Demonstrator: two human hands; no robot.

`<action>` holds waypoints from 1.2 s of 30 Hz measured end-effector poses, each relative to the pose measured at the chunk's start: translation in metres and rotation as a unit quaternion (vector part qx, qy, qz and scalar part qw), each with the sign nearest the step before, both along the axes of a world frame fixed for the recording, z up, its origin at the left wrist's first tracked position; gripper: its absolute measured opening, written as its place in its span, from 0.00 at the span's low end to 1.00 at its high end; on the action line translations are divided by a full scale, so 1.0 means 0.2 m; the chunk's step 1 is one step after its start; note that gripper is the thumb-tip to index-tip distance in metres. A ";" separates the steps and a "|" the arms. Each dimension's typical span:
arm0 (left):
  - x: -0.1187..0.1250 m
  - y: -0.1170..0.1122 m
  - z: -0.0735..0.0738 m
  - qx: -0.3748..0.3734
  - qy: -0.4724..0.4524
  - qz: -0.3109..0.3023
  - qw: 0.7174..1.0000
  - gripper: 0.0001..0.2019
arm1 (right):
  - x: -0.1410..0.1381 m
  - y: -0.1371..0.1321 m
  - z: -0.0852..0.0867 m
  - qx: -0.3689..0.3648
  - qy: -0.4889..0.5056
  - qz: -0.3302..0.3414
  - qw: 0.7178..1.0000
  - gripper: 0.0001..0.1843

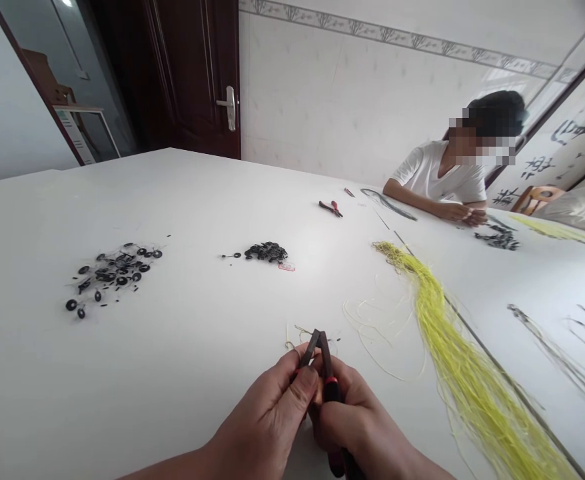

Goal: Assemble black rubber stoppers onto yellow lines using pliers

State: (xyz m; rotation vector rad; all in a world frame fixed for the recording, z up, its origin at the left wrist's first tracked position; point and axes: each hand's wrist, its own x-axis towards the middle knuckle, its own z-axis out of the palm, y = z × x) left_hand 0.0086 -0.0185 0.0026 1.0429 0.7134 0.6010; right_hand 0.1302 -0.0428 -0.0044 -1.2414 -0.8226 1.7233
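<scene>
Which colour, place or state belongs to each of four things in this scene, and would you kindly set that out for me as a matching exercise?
Things:
1. Right hand
2. Long string bundle
3. Door
4. Scattered discs

Descriptions:
A. Bright yellow
B. On the left part of the white table
C. Gripping the pliers
D. Dark brown, with a metal handle

Right pairs: 1-C, 2-A, 3-D, 4-B
</scene>
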 end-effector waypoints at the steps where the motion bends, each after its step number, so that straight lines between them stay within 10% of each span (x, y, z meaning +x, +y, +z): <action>1: 0.00 0.00 0.00 -0.001 0.000 0.001 1.000 0.12 | 0.00 0.00 0.00 -0.005 0.003 0.003 1.000 0.13; 36: -0.01 0.01 -0.03 0.054 0.025 -0.017 0.998 0.17 | -0.05 0.00 -0.09 0.013 0.079 -0.043 0.996 0.14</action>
